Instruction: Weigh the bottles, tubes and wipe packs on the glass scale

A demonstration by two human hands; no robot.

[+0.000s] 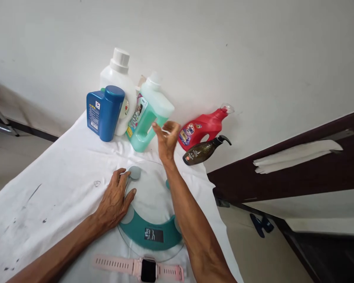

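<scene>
A round glass bathroom scale (pixel 149 184) with a teal band and a small dark display lies on the white cloth. My left hand (pixel 113 200) rests at its left rim, thumb and fingers apart, holding nothing. Above the scale's far side, my right hand (pixel 167 141) is raised with bent fingers and the thumb apart, and nothing shows in its grasp. Just beyond it stands a green detergent bottle (pixel 140 131) with a loop handle; whether the fingers touch it I cannot tell. A red detergent bottle (pixel 202 127) leans to the right of this hand.
A blue bottle (pixel 110 118) and a white jug (pixel 128 84) stand at the back left. A dark pump bottle (pixel 200 153) tilts at the right. Near the front lies a pink-strapped smartwatch (pixel 148 270). The wall (pixel 177 47) rises behind the cloth-covered table (pixel 61 177).
</scene>
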